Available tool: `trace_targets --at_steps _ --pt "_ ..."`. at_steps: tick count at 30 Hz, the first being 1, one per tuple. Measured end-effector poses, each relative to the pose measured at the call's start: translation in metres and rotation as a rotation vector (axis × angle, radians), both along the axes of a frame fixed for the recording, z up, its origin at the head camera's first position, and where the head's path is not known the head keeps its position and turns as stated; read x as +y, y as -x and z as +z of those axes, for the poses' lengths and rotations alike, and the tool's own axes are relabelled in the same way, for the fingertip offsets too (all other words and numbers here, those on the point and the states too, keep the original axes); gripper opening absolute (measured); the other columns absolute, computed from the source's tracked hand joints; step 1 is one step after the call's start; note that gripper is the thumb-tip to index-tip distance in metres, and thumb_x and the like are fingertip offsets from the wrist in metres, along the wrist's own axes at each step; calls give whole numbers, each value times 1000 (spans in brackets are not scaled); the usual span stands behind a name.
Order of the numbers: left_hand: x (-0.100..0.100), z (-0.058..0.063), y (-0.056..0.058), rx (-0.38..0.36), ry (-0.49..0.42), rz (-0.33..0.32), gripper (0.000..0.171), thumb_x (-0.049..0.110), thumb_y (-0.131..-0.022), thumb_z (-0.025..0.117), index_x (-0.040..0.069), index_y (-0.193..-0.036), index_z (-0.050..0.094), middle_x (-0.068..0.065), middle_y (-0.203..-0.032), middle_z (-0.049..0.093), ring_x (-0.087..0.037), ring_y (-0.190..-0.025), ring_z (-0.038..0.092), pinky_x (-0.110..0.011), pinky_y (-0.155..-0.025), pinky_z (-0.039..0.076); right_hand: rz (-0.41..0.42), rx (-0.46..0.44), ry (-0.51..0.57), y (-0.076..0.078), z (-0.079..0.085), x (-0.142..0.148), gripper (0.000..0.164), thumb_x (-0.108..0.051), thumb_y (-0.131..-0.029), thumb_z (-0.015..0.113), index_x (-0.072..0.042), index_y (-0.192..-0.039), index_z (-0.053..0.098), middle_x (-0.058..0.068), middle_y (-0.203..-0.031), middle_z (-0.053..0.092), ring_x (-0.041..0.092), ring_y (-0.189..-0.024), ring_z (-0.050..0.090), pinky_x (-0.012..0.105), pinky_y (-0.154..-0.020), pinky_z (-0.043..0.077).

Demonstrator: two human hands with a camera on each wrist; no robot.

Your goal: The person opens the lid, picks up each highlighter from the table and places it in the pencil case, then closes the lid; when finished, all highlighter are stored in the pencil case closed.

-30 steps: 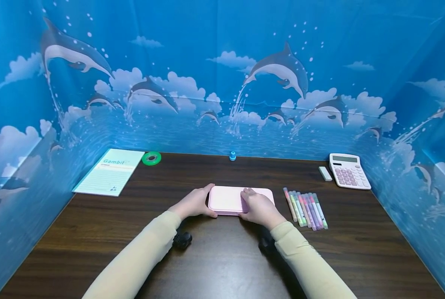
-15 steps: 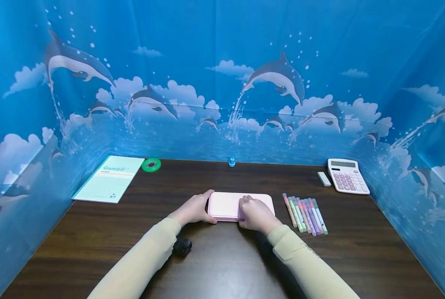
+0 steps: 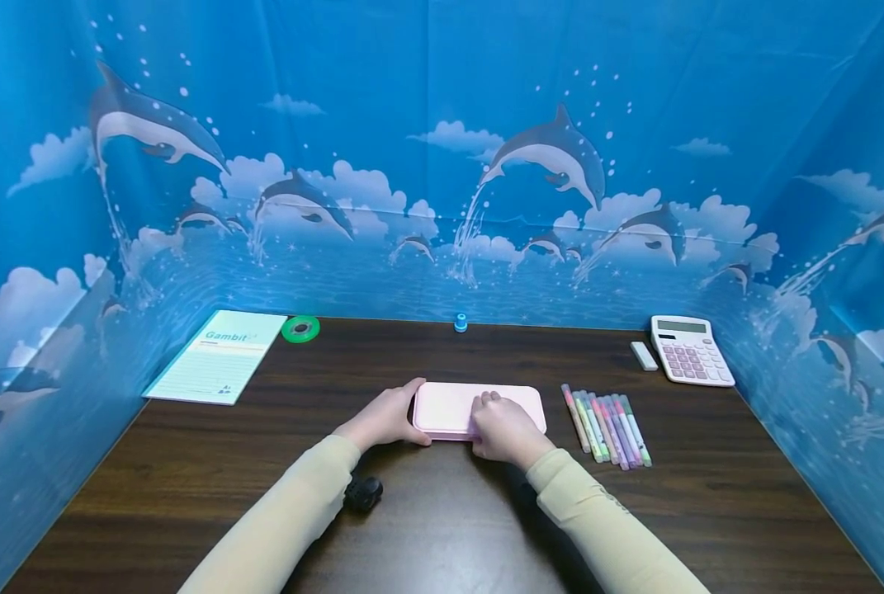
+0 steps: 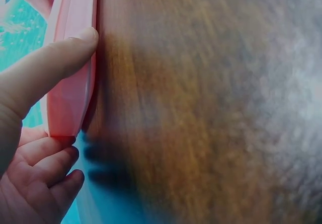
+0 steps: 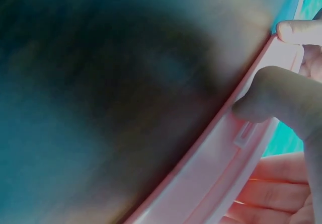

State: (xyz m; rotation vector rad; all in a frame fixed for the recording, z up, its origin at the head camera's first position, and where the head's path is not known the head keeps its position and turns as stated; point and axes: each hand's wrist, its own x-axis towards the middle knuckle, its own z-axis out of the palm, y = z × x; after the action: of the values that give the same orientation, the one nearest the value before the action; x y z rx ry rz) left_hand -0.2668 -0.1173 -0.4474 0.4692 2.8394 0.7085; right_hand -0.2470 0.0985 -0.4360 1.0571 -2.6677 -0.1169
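Case, flat pink rounded-rectangular plastic (image 3: 447,407): closed, mid-way across dark brown wood-grain table (image 3: 427,528).
Left hand (image 3: 388,415): gripping case's left end, thumb on front side.
Right hand (image 3: 508,429): gripping case, thumb on front side by small pink clasp (image 5: 245,133), fingers curled over top.
Markers, slim, multicoloured (image 3: 607,427): in row just right of case.
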Motion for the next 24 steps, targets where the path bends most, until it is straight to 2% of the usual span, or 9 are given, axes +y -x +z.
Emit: trace_targets --at_steps 4,11,18,24 --pt "1 -2 1 12 1 -7 105 39 -64 87 -1 -144 32 -20 -134 53 -29 -119 54 -41 -100 42 -9 3 -9 -1 1 0 33 -21 -62 78 -1 -75 57 8 -68 55 21 -63 55 35 -59 51" --pt "3 -1 3 13 9 -4 106 39 -64 87 -3 -145 32 -21 -134 53 -29 -121 53 -40 -101 41 -4 1 -43 -1 3 -1 26 -19 -63 77 -3 -71 58 6 -64 54 19 -60 54 33 -56 50" --pt "2 -1 3 6 -2 -2 106 39 -65 87 -3 -145 31 -20 -134 52 -29 -121 53 -40 -101 42 -37 -2 -72 -2 5 -6 18 -14 -65 73 -3 -68 59 7 -63 54 19 -58 52 34 -54 50" --pt "0 -2 2 -3 1 4 107 39 -65 87 -2 -145 31 -20 -135 52 -28 -120 54 -40 -100 42 -63 -6 -64 -4 2 -9 19 -14 -67 73 -1 -71 60 7 -64 54 18 -59 52 33 -55 50"
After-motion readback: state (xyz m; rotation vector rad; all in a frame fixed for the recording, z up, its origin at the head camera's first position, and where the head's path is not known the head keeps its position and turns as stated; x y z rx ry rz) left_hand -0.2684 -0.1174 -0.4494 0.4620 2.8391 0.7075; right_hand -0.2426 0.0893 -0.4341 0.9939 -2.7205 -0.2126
